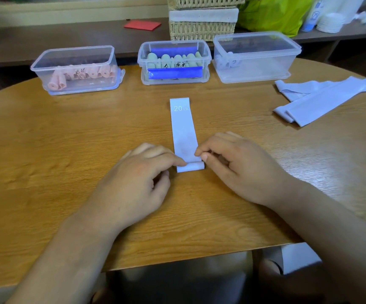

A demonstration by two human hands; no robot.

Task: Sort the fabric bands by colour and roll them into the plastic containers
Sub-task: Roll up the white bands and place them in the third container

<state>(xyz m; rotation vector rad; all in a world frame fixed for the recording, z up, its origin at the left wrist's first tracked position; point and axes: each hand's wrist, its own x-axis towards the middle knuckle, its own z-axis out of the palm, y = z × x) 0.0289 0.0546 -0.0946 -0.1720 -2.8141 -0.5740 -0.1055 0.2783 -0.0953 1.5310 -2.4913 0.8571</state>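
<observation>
Band (183, 128) lies flat in the middle of the table (68, 150), running from the near edge toward the middle box (207, 62), its near end turned into a first curl. Left hand (138, 178) and right hand (239, 170) pinch that curl at either side. Rolling looks barely started, and the next move calls for tight, even turns toward the far end.

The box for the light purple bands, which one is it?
Three clear boxes line the far side of the wooden table. It is the rightmost box, holding only a few pale rolls, unlike the pink-filled box and the green-filled box.
</observation>
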